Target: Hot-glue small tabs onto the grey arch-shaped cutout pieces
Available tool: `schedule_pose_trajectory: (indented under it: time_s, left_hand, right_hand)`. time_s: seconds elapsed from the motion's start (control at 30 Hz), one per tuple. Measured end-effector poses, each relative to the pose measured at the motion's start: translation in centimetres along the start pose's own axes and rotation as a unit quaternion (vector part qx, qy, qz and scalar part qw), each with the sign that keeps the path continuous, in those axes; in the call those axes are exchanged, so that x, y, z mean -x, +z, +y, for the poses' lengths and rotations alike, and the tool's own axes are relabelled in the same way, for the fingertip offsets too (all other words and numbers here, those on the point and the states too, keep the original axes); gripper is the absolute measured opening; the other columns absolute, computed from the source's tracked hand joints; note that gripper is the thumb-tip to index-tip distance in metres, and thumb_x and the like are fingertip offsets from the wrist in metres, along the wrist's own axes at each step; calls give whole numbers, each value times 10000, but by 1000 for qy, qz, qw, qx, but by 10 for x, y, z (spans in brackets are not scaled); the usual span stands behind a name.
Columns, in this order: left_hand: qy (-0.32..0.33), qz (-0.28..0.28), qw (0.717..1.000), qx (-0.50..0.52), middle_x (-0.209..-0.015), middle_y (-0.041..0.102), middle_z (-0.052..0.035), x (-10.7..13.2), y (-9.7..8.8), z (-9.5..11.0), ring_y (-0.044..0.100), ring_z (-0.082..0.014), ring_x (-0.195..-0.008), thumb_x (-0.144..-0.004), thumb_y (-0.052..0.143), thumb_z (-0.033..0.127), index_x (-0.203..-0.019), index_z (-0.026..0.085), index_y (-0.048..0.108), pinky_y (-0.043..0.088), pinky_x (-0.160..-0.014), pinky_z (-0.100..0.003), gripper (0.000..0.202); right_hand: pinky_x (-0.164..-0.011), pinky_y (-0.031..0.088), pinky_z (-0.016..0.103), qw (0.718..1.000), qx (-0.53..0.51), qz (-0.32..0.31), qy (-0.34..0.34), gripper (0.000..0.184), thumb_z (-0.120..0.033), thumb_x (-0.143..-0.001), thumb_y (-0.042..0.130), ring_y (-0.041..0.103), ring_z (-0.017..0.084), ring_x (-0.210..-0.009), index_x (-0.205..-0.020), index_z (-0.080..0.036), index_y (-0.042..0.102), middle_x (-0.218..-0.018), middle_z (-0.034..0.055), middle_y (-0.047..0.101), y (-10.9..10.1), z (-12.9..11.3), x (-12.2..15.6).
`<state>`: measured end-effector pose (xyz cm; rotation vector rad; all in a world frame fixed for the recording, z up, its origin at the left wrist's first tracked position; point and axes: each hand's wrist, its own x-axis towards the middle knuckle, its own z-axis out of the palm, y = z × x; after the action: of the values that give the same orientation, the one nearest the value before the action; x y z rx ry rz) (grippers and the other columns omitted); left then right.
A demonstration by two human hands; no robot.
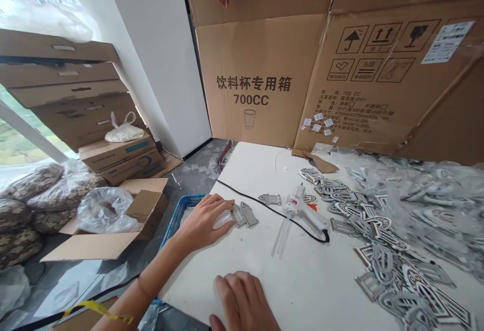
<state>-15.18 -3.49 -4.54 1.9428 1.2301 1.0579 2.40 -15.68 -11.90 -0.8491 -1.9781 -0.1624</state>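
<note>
My left hand (206, 222) reaches over the left edge of the white table (302, 280), its thumb apart from the fingers. The fingertips are at a flat grey slotted piece (238, 216); a second grey piece (248, 214) lies just right of it. At the front edge, my right hand (244, 303) is closed, fingers together and bent down. A pale edge shows beside its fingers, but what it holds, if anything, is hidden. A white glue gun (306, 212) with clear glue sticks (282, 235) lies to the right, near another grey piece (270, 199).
Many grey, white and brown pieces (381, 250) are heaped at right beside clear plastic bags (434, 195). A black cord (242, 193) crosses the table. A blue basket (176, 220) stands at the left edge, an open carton (151, 210) beyond. Cardboard (260, 49) walls the back.
</note>
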Motion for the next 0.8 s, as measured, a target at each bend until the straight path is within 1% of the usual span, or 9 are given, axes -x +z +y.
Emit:
schedule_pose_trajectory:
  time_s: [0.1, 0.17, 0.27, 0.33, 0.4, 0.53, 0.63, 0.7, 0.8]
  left_hand:
    - [-16, -29, 999, -9, -1215, 780, -96, 1, 2, 3, 654, -363, -1155, -728, 878, 383, -1037, 312, 822, 358, -1212, -547, 322]
    - [-25, -35, 999, -7, -1248, 771, -96, 1, 3, 3, 642, -371, -1193, -732, 878, 380, -1059, 318, 825, 326, -1235, -556, 337]
    - [-27, -4, 1000, 15, -1184, 791, -98, 0, 6, 2, 678, -364, -1140, -704, 899, 409, -965, 320, 829, 378, -1209, -549, 285]
    - [-3, 20, 1000, 3, -1132, 803, -97, 0, 6, 1, 712, -343, -1056, -709, 897, 434, -906, 315, 821, 448, -1155, -529, 241]
    - [15, 27, 999, -12, -1125, 804, -99, 1, 6, 1, 720, -331, -1019, -724, 889, 435, -898, 311, 817, 477, -1124, -517, 226]
    - [-9, -26, 999, -26, -1255, 765, -105, 3, 6, 3, 655, -366, -1156, -735, 883, 387, -971, 302, 818, 369, -1206, -564, 259]
    - [-38, -33, 999, 1, -1307, 734, -114, 3, 9, 5, 593, -396, -1247, -674, 928, 378, -1017, 295, 808, 305, -1242, -593, 372]
    - [-40, -31, 999, 13, -1288, 732, -118, 2, 11, 6, 585, -395, -1258, -659, 937, 368, -1044, 294, 804, 323, -1238, -586, 413]
    - [-14, -33, 999, -28, -1202, 742, -105, 1, 9, 4, 628, -353, -1179, -706, 905, 340, -1099, 290, 795, 418, -1178, -534, 411]
  right_hand:
    - [-697, 527, 404, 1000, 6, -11, -3, 375, -302, -1058, 341, 650, 270, -807, -1184, -100, 631, -922, 140, 683, 2, 0, 3]
    - [-713, 527, 404, 1000, 7, -14, -2, 371, -304, -1057, 350, 647, 271, -819, -1185, -103, 634, -930, 141, 682, 1, 0, 4]
    - [-722, 521, 400, 1000, 4, 1, 10, 401, -295, -1069, 311, 635, 265, -810, -1144, -107, 658, -913, 135, 688, -2, -1, 0]
    - [-724, 516, 398, 1000, 6, 10, 15, 428, -292, -1077, 284, 632, 260, -800, -1124, -113, 670, -900, 127, 694, -4, -2, -4]
    - [-728, 516, 400, 1000, 7, 16, 21, 439, -288, -1082, 272, 632, 258, -798, -1116, -116, 674, -897, 121, 701, -5, -3, -6]
    - [-736, 522, 407, 1000, 6, 13, 27, 439, -287, -1082, 266, 634, 258, -809, -1121, -115, 668, -912, 123, 708, -5, -4, -4]
    - [-730, 517, 401, 999, 10, -22, 22, 394, -303, -1072, 317, 643, 263, -835, -1156, -123, 657, -943, 129, 705, -5, -3, 0]
    - [-724, 515, 403, 999, 10, -33, 15, 368, -304, -1062, 351, 649, 269, -844, -1165, -118, 652, -955, 136, 702, -6, -2, 2]
    - [-713, 519, 411, 1000, 8, -18, 5, 365, -283, -1058, 352, 656, 271, -825, -1148, -97, 653, -938, 140, 701, -7, -1, 0]
